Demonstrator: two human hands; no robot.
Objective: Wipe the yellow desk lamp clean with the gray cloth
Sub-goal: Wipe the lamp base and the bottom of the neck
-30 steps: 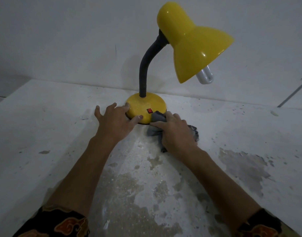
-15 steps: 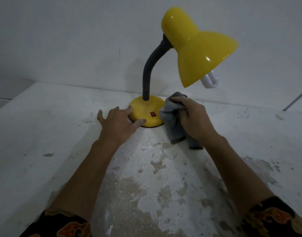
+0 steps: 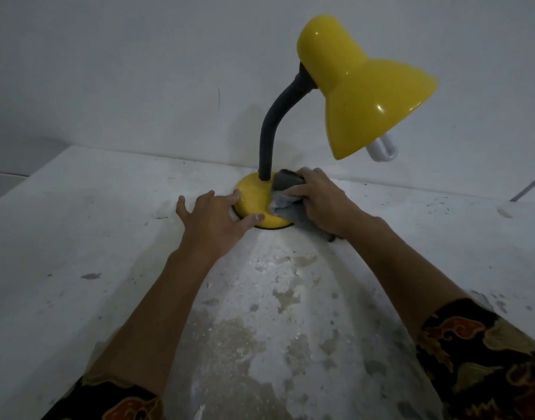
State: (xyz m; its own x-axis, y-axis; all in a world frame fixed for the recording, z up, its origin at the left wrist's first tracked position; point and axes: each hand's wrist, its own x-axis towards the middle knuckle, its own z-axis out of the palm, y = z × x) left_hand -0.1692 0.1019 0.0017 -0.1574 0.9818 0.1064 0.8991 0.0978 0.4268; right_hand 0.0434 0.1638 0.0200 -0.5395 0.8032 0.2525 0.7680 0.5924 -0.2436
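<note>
Yellow desk lamp (image 3: 345, 95) stands upright in the upper centre-right of the frame, at the far edge of the bench (image 3: 78, 237), close to the pale wall (image 3: 139, 71). Round yellow base (image 3: 257, 198) sits flat on the bench surface; a dark flexible neck (image 3: 275, 125) rises from the base and curves right to the shade (image 3: 369, 101), which tilts down and to the right. A white bulb (image 3: 383, 150) protrudes below the shade's rim.

Gray cloth (image 3: 286, 192) is bunched over the right side of the base, touching it, one corner raised near the foot of the neck, the lower part trailing onto the bench under the wrist.

Right hand (image 3: 324, 201) — fingers closed around the cloth, pressing it against the base's right side. Left hand (image 3: 211, 219) — fingers spread, not gripping; palm down on the bench at the base's left, with the thumb laid on the front of the base and the forefinger touching its left edge. The two hands sit on opposite sides of the base, apart from each other.

Both forearms enter from the bottom of the frame; dark patterned sleeves (image 3: 484, 359) with orange figures show at the lower corners.

Bench surface is white, worn, with grey-brown patches where the coating has flaked, mostly lower centre. A thin grey rod or cord (image 3: 530, 186) crosses at the right edge — cannot tell which.
</note>
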